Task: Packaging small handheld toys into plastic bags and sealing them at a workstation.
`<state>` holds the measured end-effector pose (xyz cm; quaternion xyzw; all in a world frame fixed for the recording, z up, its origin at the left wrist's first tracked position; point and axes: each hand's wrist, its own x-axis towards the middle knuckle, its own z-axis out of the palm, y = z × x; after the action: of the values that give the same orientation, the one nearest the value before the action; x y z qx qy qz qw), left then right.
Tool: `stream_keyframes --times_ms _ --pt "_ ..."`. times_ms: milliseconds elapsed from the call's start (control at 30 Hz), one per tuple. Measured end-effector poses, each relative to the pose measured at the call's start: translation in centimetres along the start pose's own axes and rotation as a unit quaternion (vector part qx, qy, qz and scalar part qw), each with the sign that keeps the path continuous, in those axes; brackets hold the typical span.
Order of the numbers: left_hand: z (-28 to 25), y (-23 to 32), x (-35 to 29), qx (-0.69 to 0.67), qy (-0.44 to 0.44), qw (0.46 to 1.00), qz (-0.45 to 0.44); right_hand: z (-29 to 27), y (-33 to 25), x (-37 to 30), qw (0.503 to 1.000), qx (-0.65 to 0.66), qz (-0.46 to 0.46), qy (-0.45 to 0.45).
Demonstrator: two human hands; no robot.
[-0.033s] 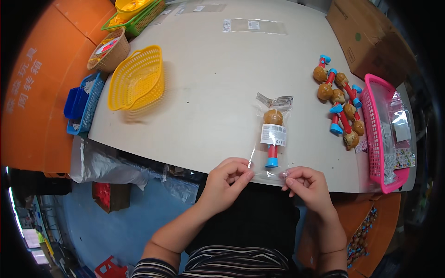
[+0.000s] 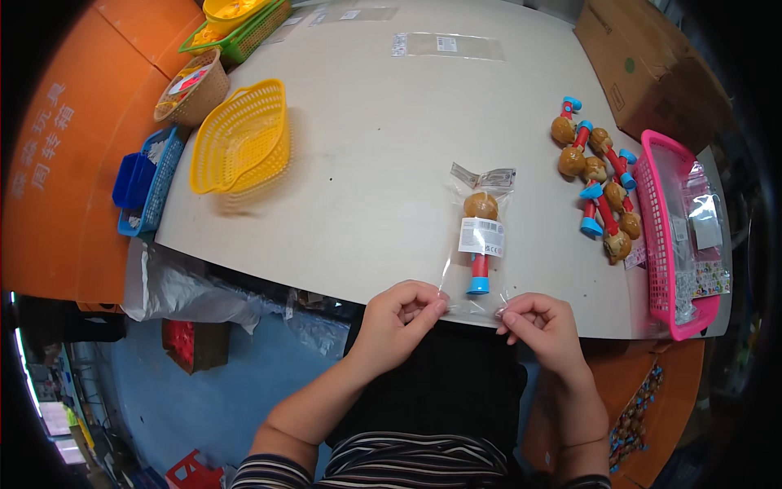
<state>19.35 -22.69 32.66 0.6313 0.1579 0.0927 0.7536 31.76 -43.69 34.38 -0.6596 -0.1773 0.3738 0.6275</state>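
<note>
While pinching: left hand (image 2: 401,319) and right hand (image 2: 542,324) are gripping the clear bag's (image 2: 481,244) near edge.
Label: white rectangle (image 2: 481,236) sitting mid-bag.

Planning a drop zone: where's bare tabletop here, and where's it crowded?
Free: the wide middle of the table, between the yellow basket and the bagged toy. Crowded: right side, with the loose toys, pink basket and cardboard box.

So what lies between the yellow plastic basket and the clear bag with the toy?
Only bare table between yellow plastic basket and clear bag, in head view.
</note>
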Motion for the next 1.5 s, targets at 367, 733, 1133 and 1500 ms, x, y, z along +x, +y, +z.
stream_keyframes --times_ms 367,733,1133,1500 --pt "-0.5 -0.5 -0.2 -0.092 -0.028 0.994 -0.044 -0.9 0.3 0.5 0.991 0.091 0.089 0.032" --pt "-0.4 -0.2 0.2 -0.081 -0.013 0.991 -0.109 0.3 -0.4 0.7 0.993 0.084 0.082 0.009" --pt "0.5 -0.3 0.9 -0.067 0.023 0.993 -0.095 0.4 -0.1 1.2 0.994 0.027 0.105 0.013" --pt "-0.4 2.1 1.6 0.070 -0.068 0.981 -0.166 0.7 -1.4 3.7 0.995 -0.017 0.086 0.036"
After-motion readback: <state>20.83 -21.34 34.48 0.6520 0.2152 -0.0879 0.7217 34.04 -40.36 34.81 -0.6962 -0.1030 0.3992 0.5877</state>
